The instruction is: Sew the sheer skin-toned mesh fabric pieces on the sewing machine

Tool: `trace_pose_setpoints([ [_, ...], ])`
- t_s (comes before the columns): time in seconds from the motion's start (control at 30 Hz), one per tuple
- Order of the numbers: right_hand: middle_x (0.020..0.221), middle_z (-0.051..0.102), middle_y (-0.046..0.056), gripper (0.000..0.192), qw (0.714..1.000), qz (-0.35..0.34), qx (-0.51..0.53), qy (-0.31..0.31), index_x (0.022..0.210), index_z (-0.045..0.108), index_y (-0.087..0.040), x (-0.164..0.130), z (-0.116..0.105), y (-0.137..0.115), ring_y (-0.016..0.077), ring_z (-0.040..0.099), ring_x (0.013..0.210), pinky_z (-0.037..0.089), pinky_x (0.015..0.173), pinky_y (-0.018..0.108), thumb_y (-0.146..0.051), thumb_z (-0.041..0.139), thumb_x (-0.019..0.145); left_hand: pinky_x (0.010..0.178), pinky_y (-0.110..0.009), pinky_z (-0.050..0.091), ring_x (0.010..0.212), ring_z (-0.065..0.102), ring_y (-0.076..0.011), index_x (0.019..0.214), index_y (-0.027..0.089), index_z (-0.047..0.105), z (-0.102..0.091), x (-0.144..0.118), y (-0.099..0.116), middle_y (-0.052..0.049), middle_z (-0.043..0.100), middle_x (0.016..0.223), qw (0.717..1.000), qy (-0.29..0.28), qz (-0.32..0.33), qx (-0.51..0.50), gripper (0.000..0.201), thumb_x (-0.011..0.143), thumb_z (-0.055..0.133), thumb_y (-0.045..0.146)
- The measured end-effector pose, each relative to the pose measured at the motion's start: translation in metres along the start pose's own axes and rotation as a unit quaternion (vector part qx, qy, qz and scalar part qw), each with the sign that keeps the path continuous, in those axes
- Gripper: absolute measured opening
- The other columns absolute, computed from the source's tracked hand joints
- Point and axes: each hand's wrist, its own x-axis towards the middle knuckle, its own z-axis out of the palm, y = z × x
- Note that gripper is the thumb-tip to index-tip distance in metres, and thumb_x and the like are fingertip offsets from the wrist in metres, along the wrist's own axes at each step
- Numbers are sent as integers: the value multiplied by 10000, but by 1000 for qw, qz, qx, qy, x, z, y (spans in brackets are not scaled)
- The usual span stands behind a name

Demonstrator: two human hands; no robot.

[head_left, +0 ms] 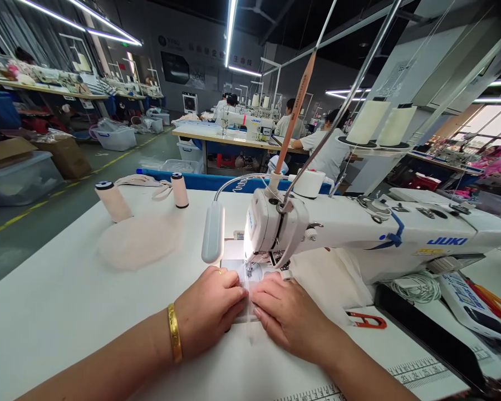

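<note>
Your left hand (211,309) and right hand (288,314) lie flat, palms down, side by side on the white table (67,312), fingers pressed onto a narrow strip of pale fabric (248,303) that runs between them toward the needle (247,271) of the sewing machine (359,228). A gold bangle (174,333) sits on your left wrist, and the machine's lamp (213,233) hangs just left of the needle. Farther back on the table stand two thread spools (179,190), well apart from your hands.
</note>
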Motion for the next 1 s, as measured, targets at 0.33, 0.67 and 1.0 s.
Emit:
trace_pose_setpoints([
  [0.33,851,632,23,170,999,23,-18,-14,870,582,-213,-6,-2,1,210,544,830,404,751,351,-147,495,1000,839,-404,444,829,628,-200,941,210,712,4,-4,9,-14,733,896,999,33,24,-14,158,970,578,132],
  [0.67,802,635,31,190,998,35,-37,21,849,570,-211,0,5,8,228,572,837,404,762,366,-118,491,994,867,-433,420,857,635,-216,921,199,700,7,2,3,-23,756,939,999,27,-3,21,230,1006,495,137],
  [1.0,1065,717,92,238,996,32,-50,63,1108,644,-204,-1,8,12,283,613,1007,453,820,397,-80,485,981,859,-418,384,905,633,-227,944,199,713,7,4,0,-47,755,985,998,60,19,26,276,969,475,62],
])
